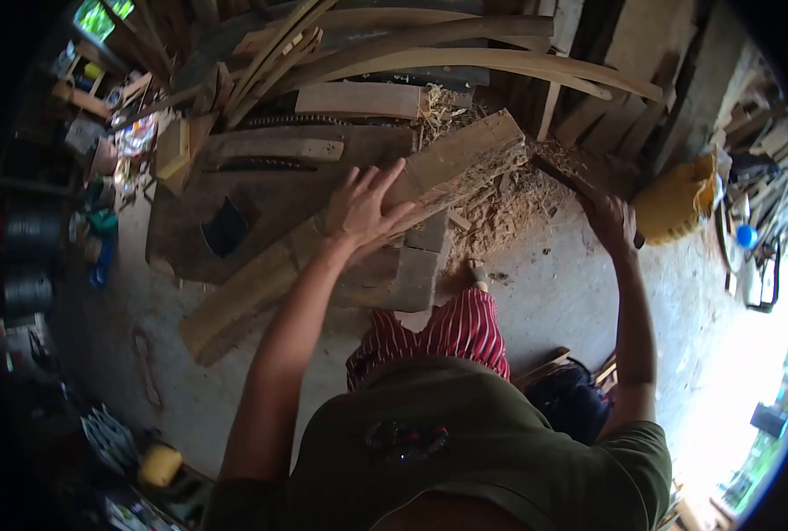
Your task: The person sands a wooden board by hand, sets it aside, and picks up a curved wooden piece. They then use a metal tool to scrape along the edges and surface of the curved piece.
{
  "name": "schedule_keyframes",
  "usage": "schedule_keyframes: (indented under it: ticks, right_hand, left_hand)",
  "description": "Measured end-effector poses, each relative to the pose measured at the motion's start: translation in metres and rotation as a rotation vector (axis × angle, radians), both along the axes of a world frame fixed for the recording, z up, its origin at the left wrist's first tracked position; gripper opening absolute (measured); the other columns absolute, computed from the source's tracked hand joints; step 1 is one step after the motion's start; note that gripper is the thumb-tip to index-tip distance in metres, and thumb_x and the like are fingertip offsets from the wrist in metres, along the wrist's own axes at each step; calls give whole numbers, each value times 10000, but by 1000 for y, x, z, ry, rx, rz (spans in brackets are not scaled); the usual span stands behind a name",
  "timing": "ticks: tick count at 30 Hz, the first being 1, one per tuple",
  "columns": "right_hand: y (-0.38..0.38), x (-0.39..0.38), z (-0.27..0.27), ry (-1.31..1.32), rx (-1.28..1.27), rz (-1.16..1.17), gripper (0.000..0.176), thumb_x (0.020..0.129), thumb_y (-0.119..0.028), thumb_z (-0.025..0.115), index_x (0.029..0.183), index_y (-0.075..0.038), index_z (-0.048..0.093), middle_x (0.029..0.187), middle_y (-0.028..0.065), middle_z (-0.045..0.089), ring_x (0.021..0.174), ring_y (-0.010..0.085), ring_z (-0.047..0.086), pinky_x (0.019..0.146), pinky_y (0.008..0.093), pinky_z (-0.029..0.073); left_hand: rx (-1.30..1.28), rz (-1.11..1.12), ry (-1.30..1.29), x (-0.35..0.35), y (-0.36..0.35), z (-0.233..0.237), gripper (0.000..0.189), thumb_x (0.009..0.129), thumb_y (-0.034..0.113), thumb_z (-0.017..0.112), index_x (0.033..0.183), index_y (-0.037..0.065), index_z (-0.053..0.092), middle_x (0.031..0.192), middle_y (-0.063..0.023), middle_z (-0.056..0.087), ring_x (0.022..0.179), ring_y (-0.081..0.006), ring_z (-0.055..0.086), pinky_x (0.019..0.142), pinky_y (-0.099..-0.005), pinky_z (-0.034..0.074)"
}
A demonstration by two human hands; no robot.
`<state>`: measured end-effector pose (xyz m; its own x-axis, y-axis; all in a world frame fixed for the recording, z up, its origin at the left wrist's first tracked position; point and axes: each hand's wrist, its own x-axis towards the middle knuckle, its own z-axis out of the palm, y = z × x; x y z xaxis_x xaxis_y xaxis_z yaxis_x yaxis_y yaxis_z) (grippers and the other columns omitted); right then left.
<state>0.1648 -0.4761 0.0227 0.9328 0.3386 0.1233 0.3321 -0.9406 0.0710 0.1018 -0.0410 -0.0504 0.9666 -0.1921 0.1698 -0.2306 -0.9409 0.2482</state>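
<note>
A long, thick wooden beam (261,288) lies slantwise across a low wooden bench, its far end raised toward the upper right. My left hand (367,205) rests on the beam near its middle, fingers spread over the top face. Off to the right, my right hand (611,219) is wrapped round the handle of a long dark tool (555,173), whose blade points at the beam's far end. The tool's exact kind is hard to make out. Wood shavings (505,212) lie in a heap below that end.
Curved planks (465,60) are stacked beyond the bench (177,239). A yellow container (673,203) stands at the right, near a blue ball-like object (746,236). A dark bundle (571,403) lies on the floor by my right side. Boards lean against the back.
</note>
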Motion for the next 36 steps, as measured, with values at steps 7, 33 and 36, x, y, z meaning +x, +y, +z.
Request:
schedule_keyframes:
  ticks: [7,33,36]
  right_hand:
    - [-14,127,9,-25,-475,732,567,899,-158,623,1402,-369,466,780,26,686,612,161,642,479,291,521]
    - [7,224,17,-78,-459,1142,532,883,-184,586,1370,-381,503,823,-29,655,638,144,669,515,288,531]
    - [23,222,31,-340,-404,1345,541,891,-182,587,1381,-389,489,727,-40,620,585,124,641,498,279,516]
  left_hand:
    - [29,377,70,15,-49,14,514,974,581,389,1256,180,543,1184,-120,635,1084,-355,577,975,-480,430]
    - [181,564,-137,26,-66,-2,415,984,465,451,1035,104,650,978,-76,635,969,-307,587,857,-447,483]
    - [186,574,-116,25,-64,2,422,968,491,462,974,123,667,976,-79,646,972,-305,598,845,-457,491]
